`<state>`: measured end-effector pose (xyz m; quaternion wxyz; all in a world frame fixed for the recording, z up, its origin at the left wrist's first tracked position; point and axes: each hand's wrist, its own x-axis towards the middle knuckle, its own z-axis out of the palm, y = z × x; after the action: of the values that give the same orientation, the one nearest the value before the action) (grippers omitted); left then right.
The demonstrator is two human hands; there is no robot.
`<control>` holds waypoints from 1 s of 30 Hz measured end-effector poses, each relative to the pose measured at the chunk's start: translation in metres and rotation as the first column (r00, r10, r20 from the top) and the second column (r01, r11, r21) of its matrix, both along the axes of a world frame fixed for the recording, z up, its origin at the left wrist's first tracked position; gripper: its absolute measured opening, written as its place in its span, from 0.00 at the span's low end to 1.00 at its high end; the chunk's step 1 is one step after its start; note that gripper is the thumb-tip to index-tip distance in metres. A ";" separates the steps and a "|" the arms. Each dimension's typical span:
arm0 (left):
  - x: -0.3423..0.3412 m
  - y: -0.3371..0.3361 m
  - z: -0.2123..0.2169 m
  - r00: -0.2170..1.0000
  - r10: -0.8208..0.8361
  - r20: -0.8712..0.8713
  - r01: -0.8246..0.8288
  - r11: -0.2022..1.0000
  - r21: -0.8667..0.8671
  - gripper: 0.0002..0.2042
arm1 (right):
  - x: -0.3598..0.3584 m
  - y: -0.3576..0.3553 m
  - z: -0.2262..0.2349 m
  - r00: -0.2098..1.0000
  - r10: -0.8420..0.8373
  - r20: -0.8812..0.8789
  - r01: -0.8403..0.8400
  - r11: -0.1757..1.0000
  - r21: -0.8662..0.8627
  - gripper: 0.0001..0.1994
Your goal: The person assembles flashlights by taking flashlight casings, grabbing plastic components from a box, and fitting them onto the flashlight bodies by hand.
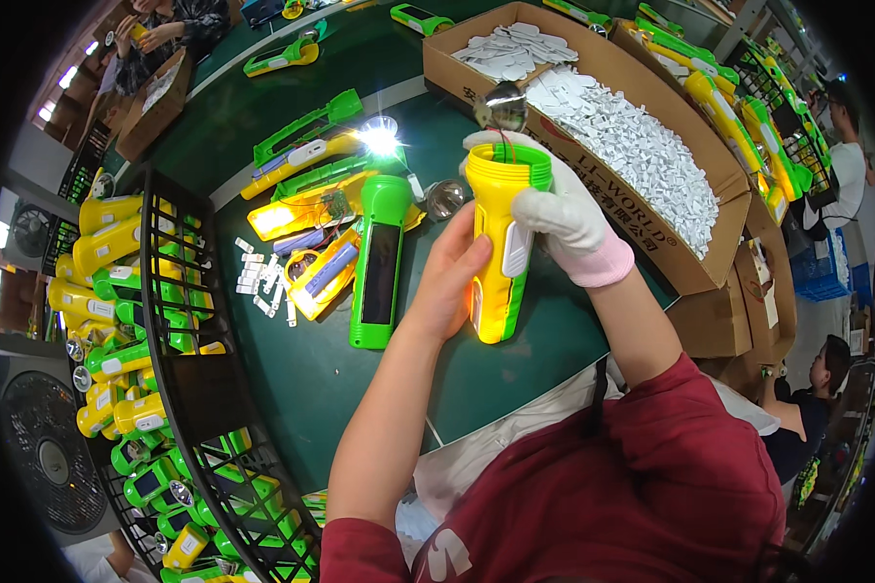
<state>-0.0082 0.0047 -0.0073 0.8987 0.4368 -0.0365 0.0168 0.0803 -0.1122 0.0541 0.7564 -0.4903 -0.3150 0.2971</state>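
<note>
Both my hands hold a yellow and green flashlight (493, 209) upright over the green table. My bare left hand (447, 272) wraps its lower left side. My right hand (569, 209), in a white glove, grips the upper right side near the open rim. Above that rim a silver reflector (504, 105) hangs off the body on thin red wires. Beside my left hand lies a green flashlight with a dark panel (377, 272). Farther left are opened yellow and green shells (321, 277) with purple batteries, a glowing reflector (379, 136) and an unlit reflector (445, 199).
A cardboard box (685, 262) full of small white parts stands at the far right. Several small white pieces (258, 277) lie on the table's left. A black crate (180, 340) of flashlights borders the left side. Other people sit at the far left and right.
</note>
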 end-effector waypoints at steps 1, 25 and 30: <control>-0.001 -0.001 0.002 1.000 0.006 -0.001 -0.006 1.000 0.010 0.31 | -0.001 0.001 0.001 0.999 -0.010 0.039 0.009 0.999 0.042 0.24; 0.005 -0.007 0.004 0.985 0.034 -0.166 -0.002 0.982 0.191 0.20 | 0.001 0.017 -0.021 0.939 -0.237 -0.249 0.230 0.971 -0.060 0.20; -0.001 0.001 0.014 0.941 -0.318 -0.113 0.313 0.948 -0.060 0.20 | 0.001 0.010 -0.013 0.959 -0.106 -0.265 0.098 0.994 -0.042 0.25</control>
<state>-0.0088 0.0056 0.0070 0.8991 0.4068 -0.0511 -0.1532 0.0809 -0.1026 0.0415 0.7990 -0.4723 -0.1804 0.3255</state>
